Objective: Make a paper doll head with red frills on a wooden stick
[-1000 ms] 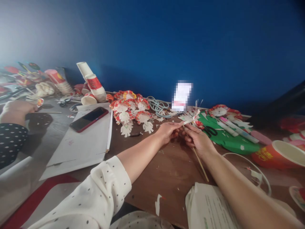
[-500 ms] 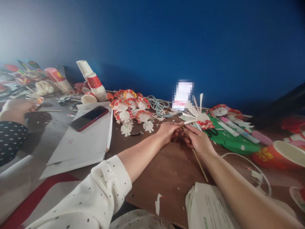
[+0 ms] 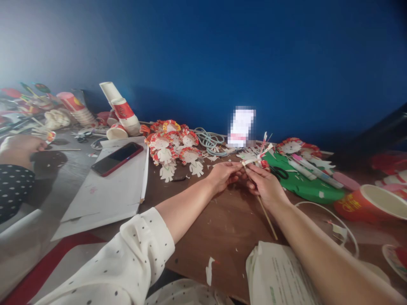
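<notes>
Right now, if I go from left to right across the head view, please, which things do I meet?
Another person's hand, the phone, the pile of paper figures, the left hand, the right hand, the orange-red cup.

A slim, straight, tan wooden-looking stick (image 3: 267,218) slants down through the right hand (image 3: 263,181) — its upper end among the fingertips of both that hand and the left hand (image 3: 225,174), its lower end toward the person's body. Beside the fingertips is a white paper cut-out with narrow strips and a crimped red edge (image 3: 252,161), seen nearly edge-on. Some strips jut upward — any join with the stick is hidden.
</notes>
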`<state>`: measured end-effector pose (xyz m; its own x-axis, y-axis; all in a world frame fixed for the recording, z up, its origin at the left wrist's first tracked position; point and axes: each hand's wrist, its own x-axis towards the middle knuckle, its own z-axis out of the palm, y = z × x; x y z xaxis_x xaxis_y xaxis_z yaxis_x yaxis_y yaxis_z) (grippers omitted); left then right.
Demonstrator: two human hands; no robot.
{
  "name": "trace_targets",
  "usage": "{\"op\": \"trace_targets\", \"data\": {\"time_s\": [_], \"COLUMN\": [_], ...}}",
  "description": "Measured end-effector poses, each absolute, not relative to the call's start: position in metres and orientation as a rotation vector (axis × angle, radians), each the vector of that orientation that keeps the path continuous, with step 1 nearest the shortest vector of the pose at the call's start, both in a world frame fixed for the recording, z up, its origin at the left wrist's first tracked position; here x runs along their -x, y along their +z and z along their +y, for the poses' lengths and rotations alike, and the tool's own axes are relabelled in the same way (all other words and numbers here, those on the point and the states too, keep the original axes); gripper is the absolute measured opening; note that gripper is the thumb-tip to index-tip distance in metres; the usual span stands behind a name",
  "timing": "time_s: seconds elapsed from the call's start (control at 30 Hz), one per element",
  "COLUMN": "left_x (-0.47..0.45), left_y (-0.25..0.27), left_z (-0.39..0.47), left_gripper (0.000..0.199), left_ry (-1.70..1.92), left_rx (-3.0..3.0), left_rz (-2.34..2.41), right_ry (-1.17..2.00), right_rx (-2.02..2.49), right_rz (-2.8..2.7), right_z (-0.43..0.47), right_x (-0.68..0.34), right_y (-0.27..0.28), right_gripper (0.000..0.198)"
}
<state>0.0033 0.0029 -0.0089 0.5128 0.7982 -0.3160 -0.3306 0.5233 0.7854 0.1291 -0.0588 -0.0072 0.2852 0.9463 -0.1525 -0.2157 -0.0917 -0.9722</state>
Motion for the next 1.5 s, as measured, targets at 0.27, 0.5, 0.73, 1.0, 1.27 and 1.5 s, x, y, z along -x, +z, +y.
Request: {"op": "trace_targets", "data": {"time_s": [0.27, 0.5, 0.73, 1.0, 1.27, 1.5], "left_x": [-0.005, -0.006, -0.006, -0.006, -0.007, -0.01], "left_y": [-0.005, -0.002, -0.002, -0.001, -0.004, -0.004], "left_z": [0.003, 0.0, 0.0, -0.002, -0.001, -0.001], "left_gripper": [0.009, 0.011, 0.019, 0.022, 0.023, 0.024], "left_ry": [0.751, 0.764, 0.76, 0.758, 0.758, 0.785], "left_rx": [-0.718, -0.761, -0.802, -0.906, -0.993, -1.017], "left_rz": [0.796, 0.833, 0.857, 0.898, 0.931, 0.938], "right_ry": [1.105, 1.053, 1.012, 0.955, 0.865, 0.808], "right_rx": [1.349, 1.399, 1.424, 1.452, 1.513, 1.493], "right_rz": [-0.822, -0.973, -1.033, -1.057, -1.138, -1.146], "right_z": [-0.062, -0.061, -0.062, -0.066, -0.067, -0.067], "right_x": [-0.127, -0.129, -0.128, -0.12, -0.118, -0.118], "right_y": [-0.005, -0.012, -0.013, -0.005, -0.006, -0.013], "right_gripper": [0.053, 0.05, 0.048, 0.043, 0.046, 0.047]}}
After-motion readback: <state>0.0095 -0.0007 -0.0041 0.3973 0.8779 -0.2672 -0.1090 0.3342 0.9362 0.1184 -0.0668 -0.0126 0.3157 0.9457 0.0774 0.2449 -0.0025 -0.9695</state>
